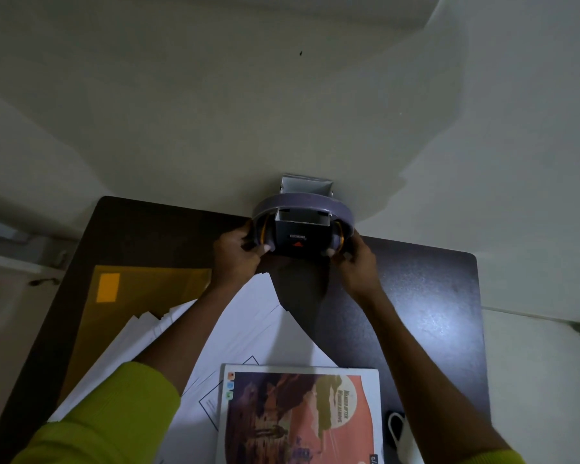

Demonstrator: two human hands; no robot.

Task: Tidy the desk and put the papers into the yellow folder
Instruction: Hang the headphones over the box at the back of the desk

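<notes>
Two hands on one object: my left hand and my right hand are curled around the sides of a dark desk organiser, fingers wrapped onto its lower front corners, thumbs forward. It has a rounded purple top rim, orange rings at each side and a small red triangle on the front face. It sits between my palms at the far edge of the dark desk, right against the pale wall. Whether its base rests on the desk or is lifted, I cannot tell.

Down and to the left of my left hand lies the yellow folder, flat on the desk, with a brighter yellow label near its far left corner. Its near side is covered by the papers, a fanned, untidy spread of white sheets running from just beneath my left wrist back under my left forearm. The sheets overlap the folder's edge; they lie on top of it, not inside.

Nearer to me, between my forearms, a magazine with an orange and brown cover rests on the papers. Below my right forearm, just right of the magazine, a small white looped thing lies on something dark; too dim to identify. My sleeves are lime green.
</notes>
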